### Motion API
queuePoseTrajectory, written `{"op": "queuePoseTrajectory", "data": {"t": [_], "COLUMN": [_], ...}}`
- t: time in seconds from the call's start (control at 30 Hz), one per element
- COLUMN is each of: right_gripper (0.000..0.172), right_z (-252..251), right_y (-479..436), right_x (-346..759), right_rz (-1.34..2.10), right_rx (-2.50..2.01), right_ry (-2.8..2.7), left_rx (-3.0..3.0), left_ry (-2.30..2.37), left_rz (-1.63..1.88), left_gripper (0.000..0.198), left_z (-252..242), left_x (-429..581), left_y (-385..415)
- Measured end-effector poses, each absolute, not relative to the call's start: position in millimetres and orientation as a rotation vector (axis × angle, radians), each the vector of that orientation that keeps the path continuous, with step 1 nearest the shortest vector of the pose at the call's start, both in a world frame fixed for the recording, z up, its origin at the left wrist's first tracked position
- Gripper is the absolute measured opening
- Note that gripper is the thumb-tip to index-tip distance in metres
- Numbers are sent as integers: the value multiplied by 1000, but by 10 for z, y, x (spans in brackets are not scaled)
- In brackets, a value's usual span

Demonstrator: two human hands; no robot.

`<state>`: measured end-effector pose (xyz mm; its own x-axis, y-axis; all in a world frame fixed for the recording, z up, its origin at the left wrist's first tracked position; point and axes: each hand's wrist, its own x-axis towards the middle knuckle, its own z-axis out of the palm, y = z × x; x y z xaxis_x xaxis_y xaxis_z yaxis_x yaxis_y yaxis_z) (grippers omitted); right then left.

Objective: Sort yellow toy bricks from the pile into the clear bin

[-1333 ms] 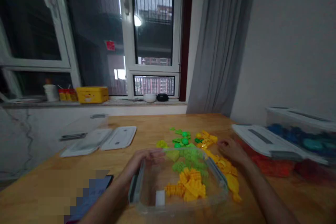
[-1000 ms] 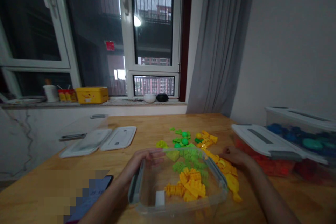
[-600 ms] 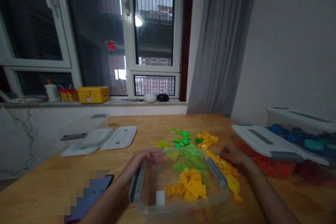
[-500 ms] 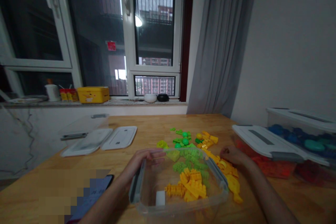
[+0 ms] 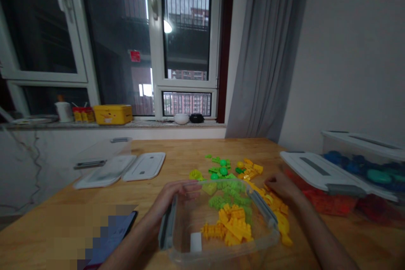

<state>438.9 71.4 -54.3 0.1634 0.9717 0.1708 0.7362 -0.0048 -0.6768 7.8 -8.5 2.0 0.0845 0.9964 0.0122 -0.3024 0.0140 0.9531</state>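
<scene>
A clear plastic bin (image 5: 177, 236) with grey side handles is tilted on the wooden table (image 5: 177, 160), with yellow bricks (image 5: 232, 230) and light green bricks (image 5: 232, 194) inside it. My left hand (image 5: 172, 196) grips the bin's far left rim and handle. My right hand (image 5: 280, 185) rests closed over the yellow bricks (image 5: 280, 219) lying on the table beside the bin's right wall; what its fingers hold is hidden. More loose green pieces (image 5: 221, 168) and yellow pieces (image 5: 249, 168) lie beyond the bin.
Two white lids (image 5: 145, 164) and an empty clear bin (image 5: 101, 152) sit at the left. A lidded bin of red pieces (image 5: 316, 177) and one of blue pieces (image 5: 363, 164) stand at the right. A phone (image 5: 110, 236) lies near the left forearm. The window sill holds a yellow box (image 5: 112, 114).
My right hand drew back from the far yellow pieces and curled shut over the bricks beside the bin. The bin shifted slightly right and tilted; the left hand kept its grip.
</scene>
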Motion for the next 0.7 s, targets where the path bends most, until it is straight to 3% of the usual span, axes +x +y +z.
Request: {"op": "queuePoseTrajectory", "data": {"t": [0.13,0.3,0.57,0.7], "right_gripper": [20,38,39,39], "right_z": [-450,-211,-58,-30], "right_y": [691,549,335,265], "right_x": [4267,4057,3792,3672], "right_rz": [712,943,1254,1240], "right_rx": [-1554,-1194,-893,-881], "right_ry": [-1414,-1198,-1183,-1262], "left_rx": [1044,1038,1005,1018], "left_ry": [913,845,816,823], "left_rz": [1236,1208,1172,1192], "left_gripper": [29,34,35,35], "left_z": [49,66,87,69], "left_x": [95,94,92,86], "left_y": [-104,-113,-123,-119]}}
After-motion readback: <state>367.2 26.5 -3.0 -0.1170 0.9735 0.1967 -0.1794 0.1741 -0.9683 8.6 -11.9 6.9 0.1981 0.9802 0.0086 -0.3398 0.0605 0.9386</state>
